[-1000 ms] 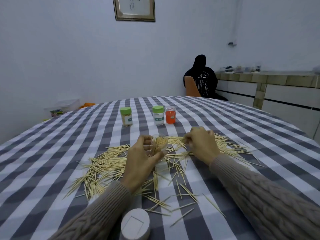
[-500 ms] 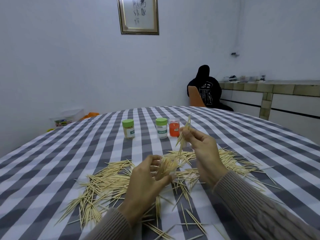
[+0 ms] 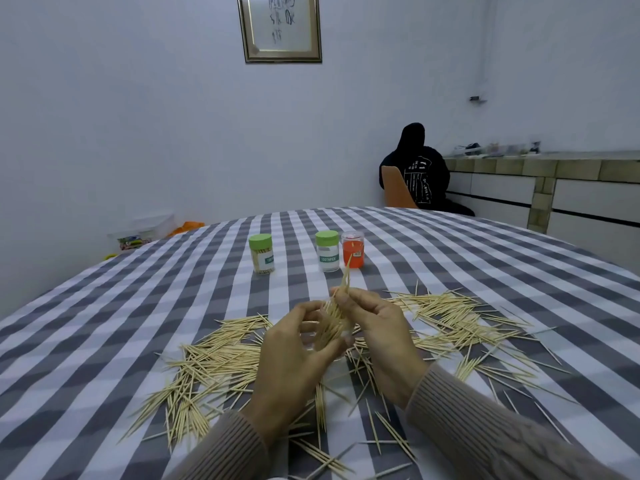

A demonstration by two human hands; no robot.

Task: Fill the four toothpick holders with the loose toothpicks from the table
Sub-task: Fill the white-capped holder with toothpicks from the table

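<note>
The left hand [image 3: 294, 355] curled its grip round a clear holder [image 3: 329, 336] above the checked surface [image 3: 104, 323]. The right hand [image 3: 377, 327] pinched a bundle of toothpicks [image 3: 346, 278] at its mouth. Loose toothpicks [image 3: 221, 362] sprawled both sides; three capped holders [image 3: 327, 251] stood beyond, well apart.

The clear holder [image 3: 329, 341] in the left hand [image 3: 291, 355] is mostly hidden behind fingers and toothpicks. Small items along the far ledge [image 3: 498, 148] are too blurred to identify. The frame [image 3: 282, 27] is cut off at the top edge.
</note>
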